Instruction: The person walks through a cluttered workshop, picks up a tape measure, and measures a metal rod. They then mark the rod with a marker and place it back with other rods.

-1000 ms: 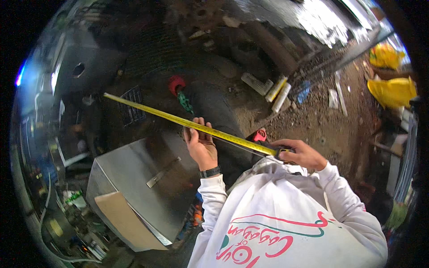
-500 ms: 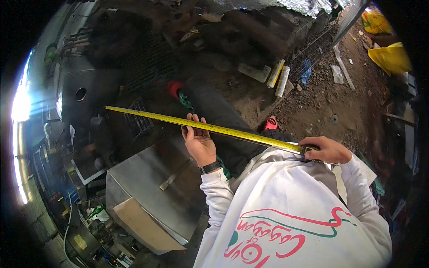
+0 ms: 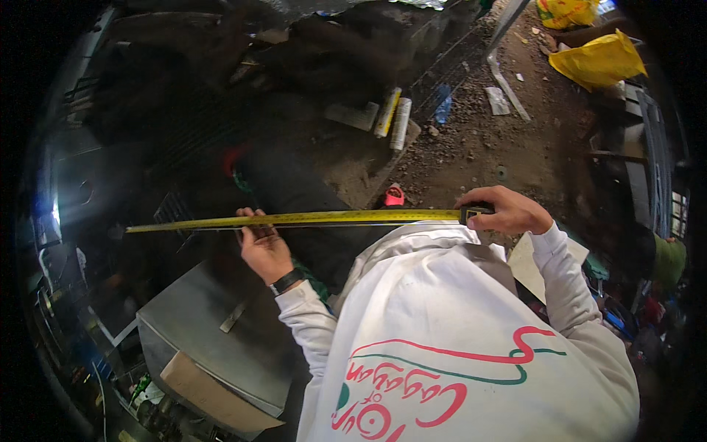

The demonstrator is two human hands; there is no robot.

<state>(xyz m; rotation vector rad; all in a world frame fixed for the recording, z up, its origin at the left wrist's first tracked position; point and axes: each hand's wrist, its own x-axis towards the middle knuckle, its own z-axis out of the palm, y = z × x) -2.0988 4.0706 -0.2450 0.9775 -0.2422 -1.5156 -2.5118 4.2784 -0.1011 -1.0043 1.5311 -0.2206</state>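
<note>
A yellow tape measure blade [image 3: 331, 217] is drawn out in a long, nearly level line across the picture. Its dark case [image 3: 476, 212] sits in my right hand [image 3: 512, 210], with the fingers and thumb closed round it. Farther along the blade, my left hand [image 3: 266, 252] holds it between thumb and fingers, palm turned up. The blade's free end sticks out well past that hand to the left. Just under the blade runs a thin pale line; whether it is a separate rod, I cannot tell. A dark watch band [image 3: 286, 281] circles my left wrist.
A grey metal box [image 3: 213, 324] with a cardboard piece [image 3: 213, 398] stands at lower left. Beyond my hands, a yellow tube [image 3: 387, 113] and a white tube [image 3: 401, 124] lie on the dirt. A yellow bag [image 3: 600, 61] lies far right. A pale board [image 3: 541, 269] is beside my right forearm.
My view has turned, shifting the surroundings left. The tape's free end has dropped in the picture, so the blade now lies almost level. Both hands keep hold of the tape measure.
</note>
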